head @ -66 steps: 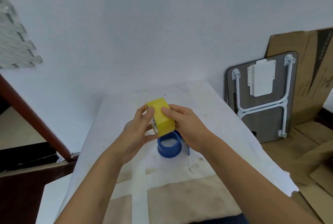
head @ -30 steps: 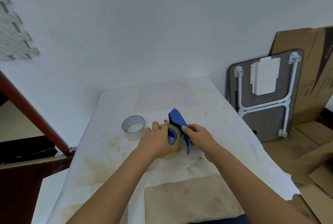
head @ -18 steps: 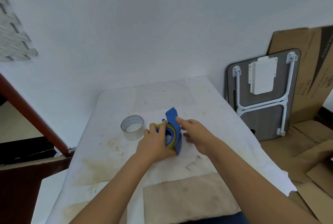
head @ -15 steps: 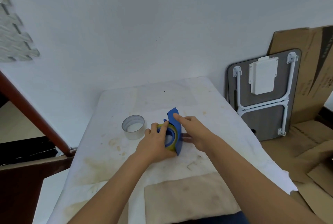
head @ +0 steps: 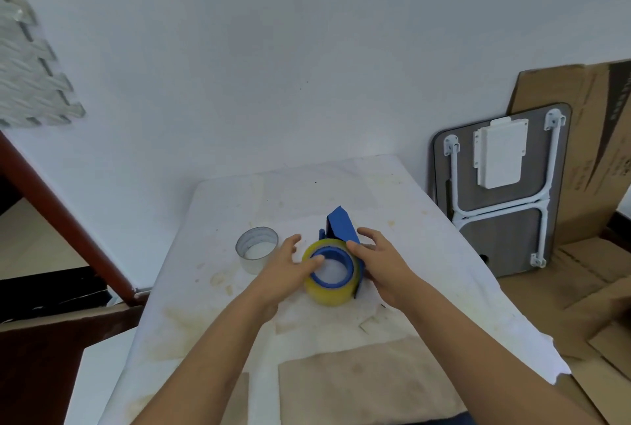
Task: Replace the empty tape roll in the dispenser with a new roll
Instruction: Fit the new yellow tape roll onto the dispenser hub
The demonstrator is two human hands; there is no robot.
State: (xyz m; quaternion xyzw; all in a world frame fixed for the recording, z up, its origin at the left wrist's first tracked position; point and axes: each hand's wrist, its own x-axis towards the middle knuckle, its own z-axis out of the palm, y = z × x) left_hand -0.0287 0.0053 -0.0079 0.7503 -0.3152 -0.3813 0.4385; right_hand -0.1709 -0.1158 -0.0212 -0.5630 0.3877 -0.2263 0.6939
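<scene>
We see a stained white table (head: 409, 219) against a white wall. On it, the yellow roll (head: 329, 291) sits on the blue dispenser (head: 341, 224). Left hand (head: 285, 274) and right hand (head: 382, 262) touch it with loose, spread fingers. The empty roll (head: 256, 248) stands just beside.

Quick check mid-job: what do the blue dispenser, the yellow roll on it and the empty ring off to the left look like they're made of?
Blue dispenser: apparently rigid moulded plastic, matte, uniform colour, crisp flat faces.
Yellow tape roll: looks like glossy, translucent plastic film wound in layers, seated around the dispenser's blue hub.
Empty core: pale grey, thin-walled ring, dull inside; probably cardboard, possibly plastic, too small to tell.
</scene>
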